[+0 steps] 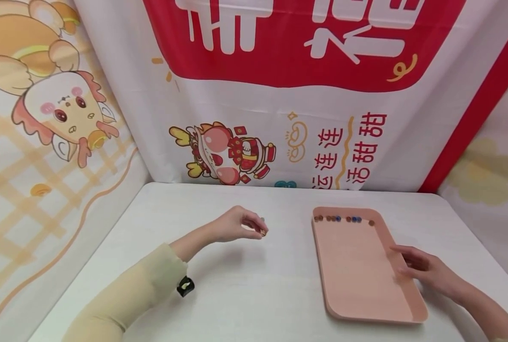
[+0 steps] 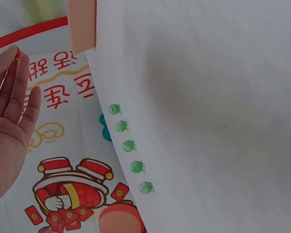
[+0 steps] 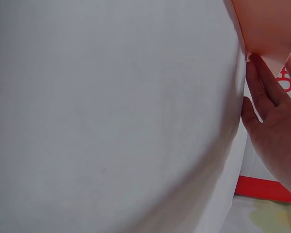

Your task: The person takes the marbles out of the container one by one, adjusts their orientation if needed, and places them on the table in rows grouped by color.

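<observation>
My left hand [image 1: 232,225], over the middle of the white table, pinches a small brownish marble [image 1: 264,232] between thumb and fingertips. In the left wrist view, the fingertips of this left hand [image 2: 12,97] show a reddish spot. Several clear green marbles [image 2: 129,145] lie in a row on the table there; in the head view only one small greyish marble [image 1: 262,219] shows beside the fingers. My right hand [image 1: 429,268] grips the right rim of a pink tray [image 1: 356,285]. In the right wrist view its fingers [image 3: 262,90] lie against the tray's outside.
Along the tray's far end sit several brown marbles [image 1: 320,218] and blue marbles [image 1: 354,219] in a loose line. A printed cloth [image 1: 237,104] with red lettering hangs behind the table [image 1: 279,294]. A small black object [image 1: 185,286] shows under the left sleeve.
</observation>
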`<state>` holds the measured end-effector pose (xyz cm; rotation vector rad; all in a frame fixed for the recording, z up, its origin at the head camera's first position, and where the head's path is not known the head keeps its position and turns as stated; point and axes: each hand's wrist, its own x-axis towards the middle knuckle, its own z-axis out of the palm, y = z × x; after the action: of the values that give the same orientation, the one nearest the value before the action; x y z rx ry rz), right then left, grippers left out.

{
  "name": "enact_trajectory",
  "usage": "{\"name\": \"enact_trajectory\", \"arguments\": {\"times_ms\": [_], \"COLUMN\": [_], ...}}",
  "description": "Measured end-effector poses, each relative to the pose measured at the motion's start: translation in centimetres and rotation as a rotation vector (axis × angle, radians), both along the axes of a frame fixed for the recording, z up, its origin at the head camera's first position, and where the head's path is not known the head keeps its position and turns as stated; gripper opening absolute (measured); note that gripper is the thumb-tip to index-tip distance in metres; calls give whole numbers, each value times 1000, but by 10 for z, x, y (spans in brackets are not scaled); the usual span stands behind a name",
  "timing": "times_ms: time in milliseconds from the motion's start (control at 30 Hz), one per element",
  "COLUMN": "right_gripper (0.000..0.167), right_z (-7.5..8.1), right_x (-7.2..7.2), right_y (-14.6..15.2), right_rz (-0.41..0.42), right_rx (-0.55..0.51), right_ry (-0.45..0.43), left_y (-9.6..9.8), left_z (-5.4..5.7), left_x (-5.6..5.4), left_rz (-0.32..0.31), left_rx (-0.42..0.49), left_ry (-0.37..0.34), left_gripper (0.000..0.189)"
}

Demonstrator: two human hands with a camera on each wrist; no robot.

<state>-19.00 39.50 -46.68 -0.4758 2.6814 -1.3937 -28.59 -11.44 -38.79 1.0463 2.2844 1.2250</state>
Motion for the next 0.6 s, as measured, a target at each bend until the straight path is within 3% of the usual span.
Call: {"name": "enact_trajectory", "arguments": {"times_ms": [267,600], "right_gripper": [52,53], "right_z": [3,3], "right_x": [0,0], "right_y": [-1,-2], "right_rz": [-19,-36], "right_rx": [19,38], "right_ry": [-28,-49], "left_y": [-37,-74], "left_z": [-8,-29], "left_x": [3,-11], "left_rz": [129,222], "left_rx": [-24,-67], "left_ry": [-22,103], "left_gripper": [19,20]}}
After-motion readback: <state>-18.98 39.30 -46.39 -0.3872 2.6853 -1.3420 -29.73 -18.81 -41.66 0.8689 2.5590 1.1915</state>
